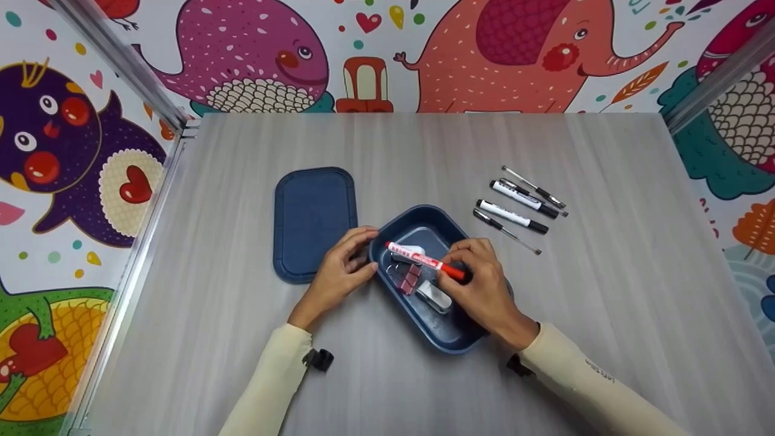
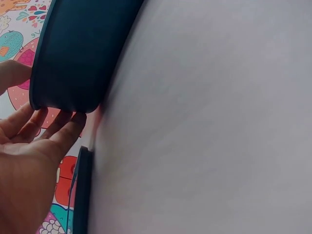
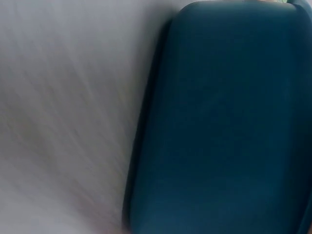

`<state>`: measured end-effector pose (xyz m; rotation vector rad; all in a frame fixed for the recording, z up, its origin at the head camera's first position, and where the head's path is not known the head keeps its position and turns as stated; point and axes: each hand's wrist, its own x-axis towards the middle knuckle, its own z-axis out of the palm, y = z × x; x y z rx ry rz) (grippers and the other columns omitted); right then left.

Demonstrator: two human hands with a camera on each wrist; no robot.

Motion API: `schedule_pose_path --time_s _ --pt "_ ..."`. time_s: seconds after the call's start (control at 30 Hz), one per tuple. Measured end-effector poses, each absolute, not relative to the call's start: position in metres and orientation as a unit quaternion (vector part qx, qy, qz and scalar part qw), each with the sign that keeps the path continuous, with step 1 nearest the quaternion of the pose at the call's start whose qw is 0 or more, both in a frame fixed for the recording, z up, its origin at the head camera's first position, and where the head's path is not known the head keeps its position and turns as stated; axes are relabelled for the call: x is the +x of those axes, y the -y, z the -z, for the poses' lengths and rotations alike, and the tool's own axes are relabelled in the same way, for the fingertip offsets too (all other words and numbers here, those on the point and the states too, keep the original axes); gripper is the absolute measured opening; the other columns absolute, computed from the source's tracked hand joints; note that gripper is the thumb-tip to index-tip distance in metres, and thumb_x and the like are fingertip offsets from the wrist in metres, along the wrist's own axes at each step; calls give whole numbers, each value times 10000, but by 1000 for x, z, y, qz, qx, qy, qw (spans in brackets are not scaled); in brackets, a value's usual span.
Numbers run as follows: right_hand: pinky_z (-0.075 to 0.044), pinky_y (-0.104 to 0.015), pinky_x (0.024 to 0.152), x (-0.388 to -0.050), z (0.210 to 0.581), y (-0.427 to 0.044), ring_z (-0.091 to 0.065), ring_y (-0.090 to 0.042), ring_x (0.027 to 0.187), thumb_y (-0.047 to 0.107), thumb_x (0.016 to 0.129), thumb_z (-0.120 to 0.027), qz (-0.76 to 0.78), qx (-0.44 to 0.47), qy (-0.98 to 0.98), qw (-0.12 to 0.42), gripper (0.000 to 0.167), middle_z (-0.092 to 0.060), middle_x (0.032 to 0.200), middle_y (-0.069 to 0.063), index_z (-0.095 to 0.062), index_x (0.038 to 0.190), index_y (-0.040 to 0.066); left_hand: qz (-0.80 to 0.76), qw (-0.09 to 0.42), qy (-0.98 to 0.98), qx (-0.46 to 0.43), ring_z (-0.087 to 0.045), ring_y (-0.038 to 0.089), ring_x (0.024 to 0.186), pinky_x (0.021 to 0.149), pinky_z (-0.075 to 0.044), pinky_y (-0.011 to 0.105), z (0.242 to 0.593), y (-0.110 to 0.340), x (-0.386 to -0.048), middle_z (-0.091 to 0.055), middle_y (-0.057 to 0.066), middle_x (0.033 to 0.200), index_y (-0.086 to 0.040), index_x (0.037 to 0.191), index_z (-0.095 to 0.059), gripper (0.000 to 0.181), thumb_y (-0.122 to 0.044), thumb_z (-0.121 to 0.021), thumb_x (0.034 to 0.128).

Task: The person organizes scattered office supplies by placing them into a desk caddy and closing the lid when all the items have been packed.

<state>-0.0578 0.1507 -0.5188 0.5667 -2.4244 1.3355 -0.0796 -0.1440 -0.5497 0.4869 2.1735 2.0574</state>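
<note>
My right hand (image 1: 484, 287) pinches a red-and-white marker (image 1: 424, 257) by its red cap end, above the dark blue box (image 1: 445, 340). My left hand (image 1: 338, 267) holds the box's left corner between thumb and fingers; in the left wrist view its fingertips (image 2: 73, 124) touch the box's end wall (image 2: 73, 73). Inside the box lie a pinkish-red block-shaped item (image 1: 410, 280), a white-and-grey rounded item (image 1: 435, 297) and another white item (image 1: 412, 250), partly covered by the marker. In the right wrist view the box's side wall (image 3: 214, 117) fills much of the frame; no right fingers show clearly.
A dark blue lid (image 1: 316, 221) lies flat to the left of the box. On the right are black-capped white markers (image 1: 512, 216) and black-gripped pens (image 1: 508, 232), side by side. Cartoon-printed panels (image 1: 375, 54) stand behind the wood-grain table (image 1: 212, 339).
</note>
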Motion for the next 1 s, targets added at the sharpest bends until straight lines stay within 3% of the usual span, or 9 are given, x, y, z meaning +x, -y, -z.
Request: schedule_pose_path --time_s 0.47,0.83,1.0 --pt "-480 -359 951 -61 516 -147 -577 -291 1079 -16 808 -882 -431 165 876 142 138 -701 1072 -104 -810 926 -11 -675 59 -718 157 -536 354 1463 1064 -551 339 548 144 -80 -509 190 1605 54 1500 -605 540 60 -747 979" --pt "-482 -362 994 -59 517 -150 -578 -294 1133 -21 825 -888 -440 171 870 144 214 -703 1132 -104 -811 1024 -4 -670 53 -723 158 -522 351 1477 1043 -548 412 548 144 -79 -514 172 1611 41 1502 -610 548 55 -760 975" --pt "-470 -306 1015 -60 515 -156 -580 -284 1141 -6 827 -893 -451 173 862 154 258 -711 1154 -104 -803 1067 14 -671 52 -723 158 -527 356 1468 1036 -551 407 549 144 -79 -517 173 1607 43 1495 -615 537 56 -754 976"
